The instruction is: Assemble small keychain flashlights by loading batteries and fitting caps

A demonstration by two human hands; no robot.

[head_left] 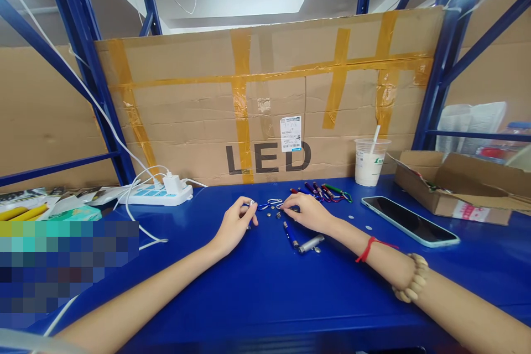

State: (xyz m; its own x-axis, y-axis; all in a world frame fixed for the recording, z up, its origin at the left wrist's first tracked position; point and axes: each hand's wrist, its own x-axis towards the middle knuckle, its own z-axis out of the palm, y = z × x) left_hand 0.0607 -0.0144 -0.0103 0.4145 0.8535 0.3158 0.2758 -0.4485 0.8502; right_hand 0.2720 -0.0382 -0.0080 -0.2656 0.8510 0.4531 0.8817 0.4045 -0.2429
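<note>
Evidently, the work I am steering stands partway along. My left grip (237, 220) presses thumb and fingers together on a small shiny piece (251, 203), too small for me to name. My right grip (307, 212) bunches its fingertips just beside a silver clip (274, 202); I cannot tell whether they pinch anything. Small round metal bits (279, 215) lie between the two grips. Nearer me than the right grip, a blue tube (291, 235) and a silver tube (311, 243) lie loose on the table (265, 298), so I judge those left to handle. Beyond the right grip, a cluster of coloured tubes (317, 189) looks whole, perhaps finished, perhaps waiting; I cannot tell which.
</note>
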